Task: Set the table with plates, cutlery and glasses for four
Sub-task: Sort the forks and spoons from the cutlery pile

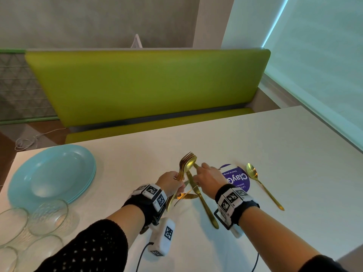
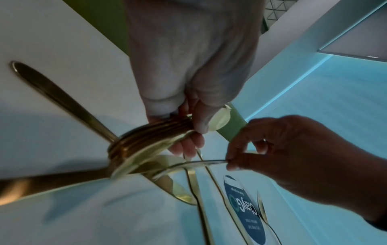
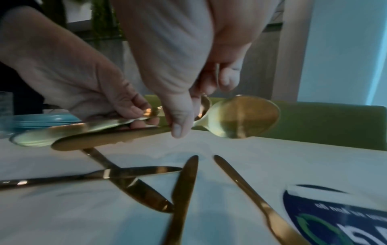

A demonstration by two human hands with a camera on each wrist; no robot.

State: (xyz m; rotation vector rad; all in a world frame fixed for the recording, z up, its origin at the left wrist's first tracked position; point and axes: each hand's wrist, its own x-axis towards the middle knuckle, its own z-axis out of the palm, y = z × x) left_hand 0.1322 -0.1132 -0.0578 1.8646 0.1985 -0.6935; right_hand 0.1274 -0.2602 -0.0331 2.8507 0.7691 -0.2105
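Observation:
My left hand (image 1: 175, 181) grips a bundle of gold forks and spoons (image 1: 185, 163) by the handles, heads pointing away, just above the white table (image 1: 275, 138). My right hand (image 1: 196, 167) pinches the top spoon (image 3: 240, 116) at the head end of that bundle. Several gold knives (image 1: 202, 201) lie loose and partly crossed on the table under both hands. One gold spoon (image 1: 263, 185) lies alone to the right. A stack of light blue plates (image 1: 53, 173) sits at the left, with several clear glasses (image 1: 47, 216) in front of it.
A round purple sticker (image 1: 238, 178) is on the table beside my right hand. A green bench (image 1: 147, 85) runs along the table's far side. A window blind (image 1: 324, 55) closes off the right.

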